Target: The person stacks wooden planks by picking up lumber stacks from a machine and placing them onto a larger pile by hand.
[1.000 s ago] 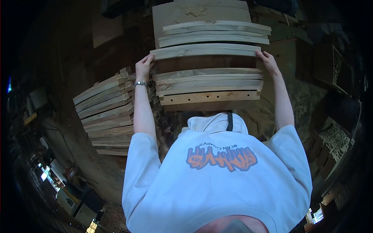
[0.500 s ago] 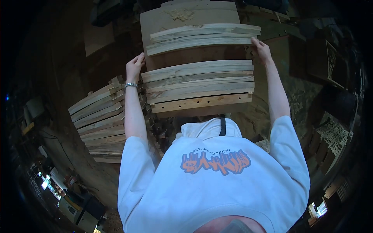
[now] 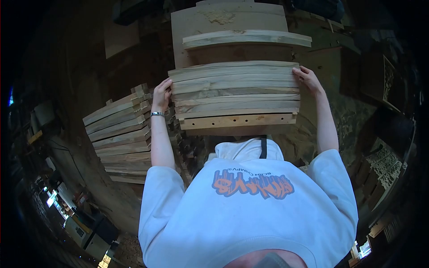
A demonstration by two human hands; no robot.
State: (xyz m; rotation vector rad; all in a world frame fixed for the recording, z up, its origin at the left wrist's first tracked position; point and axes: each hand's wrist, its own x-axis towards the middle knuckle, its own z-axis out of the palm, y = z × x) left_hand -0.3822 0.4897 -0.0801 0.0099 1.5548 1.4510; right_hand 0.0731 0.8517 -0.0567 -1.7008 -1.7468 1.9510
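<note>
A row of pale wooden boards lies side by side in front of me. My left hand is closed at the left end of the row, its fingertips against the farthest wooden board. On the right end of that board, my right hand pinches with thumb and fingers. Another pale board lies alone farther off, across a dark gap. Nearest my body, a wooden strip with several dark holes runs along the front of the row.
Left of the row stands a stack of wooden pieces with notched ends. A flat panel with a patch of sawdust lies beyond the boards. On the right are an open box and a stack of wood pieces.
The nearer of the two far boards has come toward me, against the row, with both hands at its ends. The farther board stays apart, and the whole view has shifted slightly.
</note>
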